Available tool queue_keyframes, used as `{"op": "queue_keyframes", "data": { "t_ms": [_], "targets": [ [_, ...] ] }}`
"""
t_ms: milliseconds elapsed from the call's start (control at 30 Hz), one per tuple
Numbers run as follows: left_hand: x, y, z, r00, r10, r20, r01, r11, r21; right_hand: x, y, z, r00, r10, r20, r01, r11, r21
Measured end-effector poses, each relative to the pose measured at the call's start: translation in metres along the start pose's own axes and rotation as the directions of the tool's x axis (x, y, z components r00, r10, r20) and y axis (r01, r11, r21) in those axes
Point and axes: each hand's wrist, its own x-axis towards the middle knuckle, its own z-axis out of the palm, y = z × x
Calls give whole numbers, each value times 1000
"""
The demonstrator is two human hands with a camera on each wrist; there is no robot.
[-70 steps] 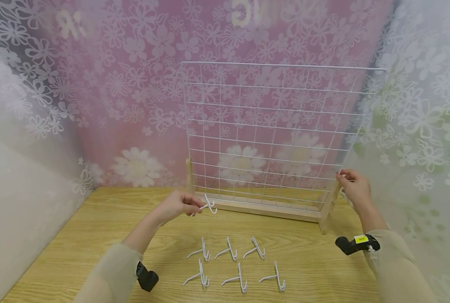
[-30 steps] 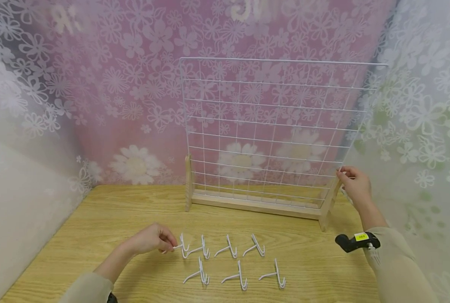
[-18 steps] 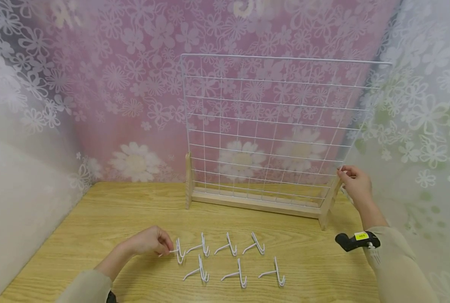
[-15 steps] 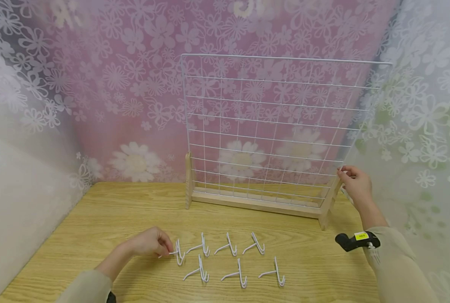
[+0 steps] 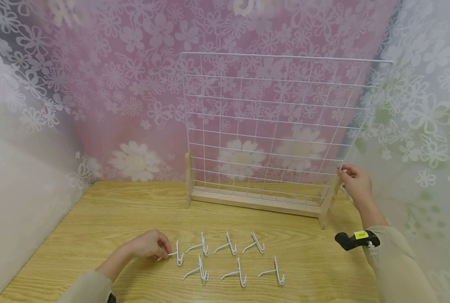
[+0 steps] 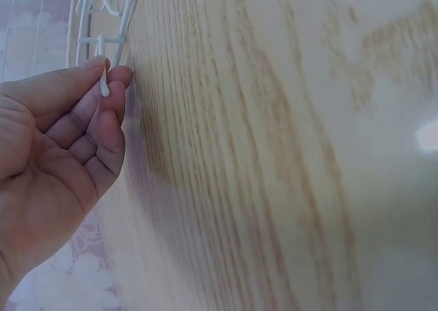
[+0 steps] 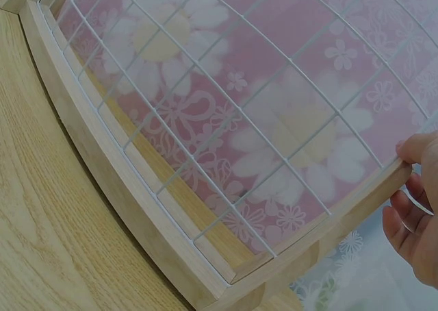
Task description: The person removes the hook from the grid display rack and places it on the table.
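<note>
My left hand (image 5: 151, 245) pinches the prong of a white wire hook (image 5: 178, 253) at the left end of the back row on the table. In the left wrist view, thumb and fingertips hold that prong's tip. Several like hooks (image 5: 239, 272) lie to its right in two rows, their prongs pointing left. Behind them a white wire grid panel (image 5: 263, 120) stands upright in a wooden stand (image 5: 255, 203). My right hand (image 5: 356, 185) grips the top of the stand's right post, at the panel's edge; in the right wrist view its thumb lies on the post's end.
The wood-grain table (image 5: 107, 219) reaches back to a pink flowered backdrop (image 5: 134, 105). Pale flowered sheets hang at left and right. A dark wrist camera (image 5: 355, 241) sits on my right sleeve.
My left hand has brought the hook down and left from near the grid to the table, then slightly nearer me. My right hand stays on the post.
</note>
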Motion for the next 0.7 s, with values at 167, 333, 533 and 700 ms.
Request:
{"op": "queue_keyframes", "data": {
  "t_ms": [167,333,533,700],
  "targets": [
    [0,3,0,1000,0,-21,1,999,39,1,-1,0,1000,7,-1,-7,1000,17],
    [-1,3,-1,1000,5,-15,-4,998,57,1,0,-1,1000,5,14,-5,999,43],
    [-2,11,-11,997,36,-61,-30,994,103,0,-1,0,996,-45,-72,43,999,-23],
    [-1,34,-31,977,69,-200,-38,987,156,-3,-11,7,947,-255,-194,217,956,-195]
  ]
}}
